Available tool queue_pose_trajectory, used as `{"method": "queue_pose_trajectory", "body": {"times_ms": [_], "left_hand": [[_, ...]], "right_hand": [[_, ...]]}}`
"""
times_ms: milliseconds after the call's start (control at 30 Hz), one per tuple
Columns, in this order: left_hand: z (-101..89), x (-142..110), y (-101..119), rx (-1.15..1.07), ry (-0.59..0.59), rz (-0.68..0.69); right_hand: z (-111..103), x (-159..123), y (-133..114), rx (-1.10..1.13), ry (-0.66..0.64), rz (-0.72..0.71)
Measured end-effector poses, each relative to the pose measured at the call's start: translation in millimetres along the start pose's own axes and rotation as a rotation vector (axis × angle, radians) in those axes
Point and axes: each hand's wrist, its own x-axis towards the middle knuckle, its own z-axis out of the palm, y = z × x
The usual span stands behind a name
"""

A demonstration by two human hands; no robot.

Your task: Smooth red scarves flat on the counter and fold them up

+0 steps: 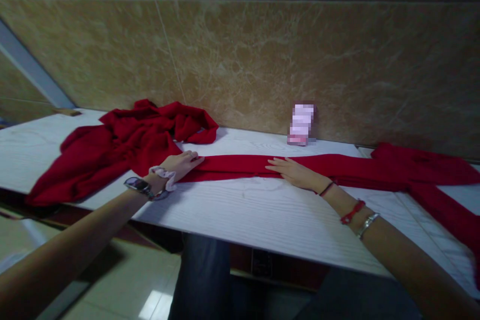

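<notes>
A long red cloth garment (240, 164) stretches across the white tabletop, its middle part lying in a narrow folded strip. My left hand (182, 164) rests on the strip's left end, fingers extended over the cloth. Farther right, my right hand (294, 172) lies flat on the same strip with its fingers spread. Beside my left hand, a crumpled heap of red cloth (146, 135) spreads to the left; whether it joins the strip is hidden by that hand. At the far right the cloth branches into two parts, one reaching toward the table's front edge.
A blurred-out pink and white object (301, 125) leans near the tiled wall (240, 60) behind the table (240, 210). A small brown piece (67, 111) sits at the back left. My leg (204, 275) is below the front edge.
</notes>
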Motion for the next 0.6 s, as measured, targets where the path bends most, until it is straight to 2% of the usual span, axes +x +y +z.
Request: {"method": "queue_pose_trajectory", "body": {"times_ms": [100, 200, 267, 433, 600], "left_hand": [[-1.1, -6.2, -9.2, -0.043, 0.041, 0.003], [2.7, -10.2, -11.9, -0.145, 0.181, -0.043], [10.9, -12.2, -9.2, -0.193, 0.224, -0.071], [32.7, -16.7, -16.1, -0.186, 0.144, -0.176], [28.5, -15.0, -31.1, -0.113, 0.185, -0.112]], "right_hand": [[-1.7, -1.3, -2.1, 0.064, -0.003, 0.031], [-4.2, -2.9, -3.6, 0.161, -0.001, 0.072], [-5.5, -4.4, -3.8, 0.206, -0.007, 0.079], [-5.0, -7.9, -4.0, 0.154, -0.063, 0.021], [-2.1, -8.4, -5.6, 0.075, -0.085, -0.014]]}}
